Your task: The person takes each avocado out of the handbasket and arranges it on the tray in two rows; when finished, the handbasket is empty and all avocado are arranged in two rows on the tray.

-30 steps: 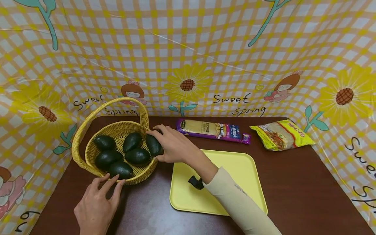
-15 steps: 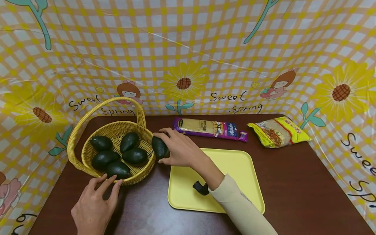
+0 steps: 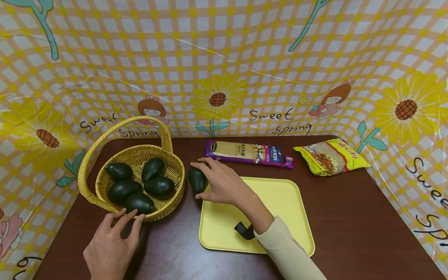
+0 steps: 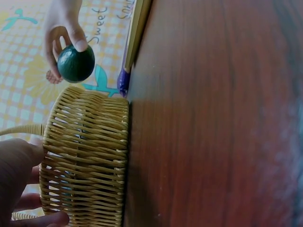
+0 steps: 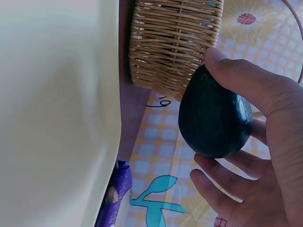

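Note:
My right hand (image 3: 224,182) holds a dark green avocado (image 3: 197,180) between thumb and fingers, in the air just right of the wicker basket (image 3: 178,182). In the right wrist view the thumb and fingers of the right hand (image 5: 255,127) lie around the avocado (image 5: 214,116). Several more avocados (image 3: 159,187) lie in the basket. At the basket's near rim is my left hand (image 3: 112,245); the left wrist view shows that hand (image 4: 21,175) with its thumb and fingers gripping the rim.
A yellow tray (image 3: 224,237) lies right of the basket, partly under my right forearm. Behind it are a purple pasta pack (image 3: 241,152) and, further right, a yellow food bag (image 3: 330,157). The basket's tall handle (image 3: 101,142) arches on its left. Patterned cloth surrounds the table.
My right hand has carried the avocado out over the basket's right rim and further right, toward the tray. The left hand has kept its place at the near rim.

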Tool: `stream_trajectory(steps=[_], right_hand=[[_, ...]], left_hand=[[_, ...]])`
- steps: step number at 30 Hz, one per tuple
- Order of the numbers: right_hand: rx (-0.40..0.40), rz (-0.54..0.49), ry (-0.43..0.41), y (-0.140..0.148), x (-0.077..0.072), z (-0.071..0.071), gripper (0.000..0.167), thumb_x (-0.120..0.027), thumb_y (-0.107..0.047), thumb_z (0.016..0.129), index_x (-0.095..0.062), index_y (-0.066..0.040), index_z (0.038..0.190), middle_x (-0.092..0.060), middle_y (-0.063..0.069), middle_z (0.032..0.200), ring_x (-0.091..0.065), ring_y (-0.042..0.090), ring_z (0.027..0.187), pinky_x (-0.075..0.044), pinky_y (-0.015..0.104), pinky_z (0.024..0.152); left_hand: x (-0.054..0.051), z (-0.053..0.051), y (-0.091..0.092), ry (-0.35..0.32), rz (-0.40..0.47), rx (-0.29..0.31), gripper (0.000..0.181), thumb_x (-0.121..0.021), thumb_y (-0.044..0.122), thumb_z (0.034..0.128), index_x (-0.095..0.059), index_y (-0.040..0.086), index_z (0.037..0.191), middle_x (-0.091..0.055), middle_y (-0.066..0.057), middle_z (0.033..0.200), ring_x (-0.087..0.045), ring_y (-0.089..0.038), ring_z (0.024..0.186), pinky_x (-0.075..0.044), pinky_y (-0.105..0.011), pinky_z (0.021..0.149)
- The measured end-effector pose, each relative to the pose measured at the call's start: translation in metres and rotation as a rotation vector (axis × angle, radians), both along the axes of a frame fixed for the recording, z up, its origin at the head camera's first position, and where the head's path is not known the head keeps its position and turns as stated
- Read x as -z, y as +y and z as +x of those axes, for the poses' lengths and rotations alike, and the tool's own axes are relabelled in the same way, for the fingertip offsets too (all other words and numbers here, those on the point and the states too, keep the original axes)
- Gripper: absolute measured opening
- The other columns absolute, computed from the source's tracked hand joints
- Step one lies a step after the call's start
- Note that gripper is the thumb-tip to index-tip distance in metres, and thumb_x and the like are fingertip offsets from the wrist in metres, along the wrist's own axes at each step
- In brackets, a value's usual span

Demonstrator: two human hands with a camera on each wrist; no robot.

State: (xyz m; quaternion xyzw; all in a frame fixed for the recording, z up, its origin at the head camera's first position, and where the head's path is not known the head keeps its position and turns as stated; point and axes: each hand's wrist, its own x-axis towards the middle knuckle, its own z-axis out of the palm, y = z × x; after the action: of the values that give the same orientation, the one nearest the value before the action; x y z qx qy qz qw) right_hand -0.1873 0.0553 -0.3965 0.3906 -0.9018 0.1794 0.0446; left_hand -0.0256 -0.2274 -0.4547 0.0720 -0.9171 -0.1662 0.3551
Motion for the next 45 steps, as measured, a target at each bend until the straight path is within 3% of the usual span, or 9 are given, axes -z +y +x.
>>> stream_trajectory(steps=[11,35,45], right_hand=[[0.023,-0.027,-0.021,0.009,0.008,0.001,0.094,-0.095,-0.044,0.083,-0.051,-0.016,0.160,-0.051,0.013,0.157,-0.063,0.038,0.131,-0.058,0.054,0.098],[0.056,0.017,-0.049,0.030,0.024,0.000,0.092,-0.096,-0.042,0.083,-0.052,-0.011,0.158,-0.054,0.016,0.153,-0.067,0.039,0.123,-0.057,0.057,0.097],[0.062,0.048,-0.067,0.033,0.031,0.000,0.091,-0.096,-0.042,0.083,-0.054,-0.012,0.157,-0.055,0.016,0.151,-0.067,0.038,0.121,-0.058,0.057,0.096]], left_hand=[[-0.001,0.003,-0.003,0.003,0.003,-0.003,0.027,-0.091,0.037,0.0871,-0.088,0.014,0.101,-0.076,-0.012,0.106,-0.071,-0.034,0.069,-0.046,-0.044,0.040],[0.001,-0.002,-0.002,-0.035,0.028,-0.011,0.028,-0.093,0.039,0.0851,-0.089,0.016,0.102,-0.077,-0.009,0.110,-0.071,-0.033,0.068,-0.041,-0.039,0.038],[0.002,-0.002,-0.001,-0.017,0.019,-0.005,0.028,-0.093,0.038,0.0844,-0.089,0.016,0.101,-0.077,-0.009,0.109,-0.071,-0.033,0.068,-0.040,-0.039,0.037]])
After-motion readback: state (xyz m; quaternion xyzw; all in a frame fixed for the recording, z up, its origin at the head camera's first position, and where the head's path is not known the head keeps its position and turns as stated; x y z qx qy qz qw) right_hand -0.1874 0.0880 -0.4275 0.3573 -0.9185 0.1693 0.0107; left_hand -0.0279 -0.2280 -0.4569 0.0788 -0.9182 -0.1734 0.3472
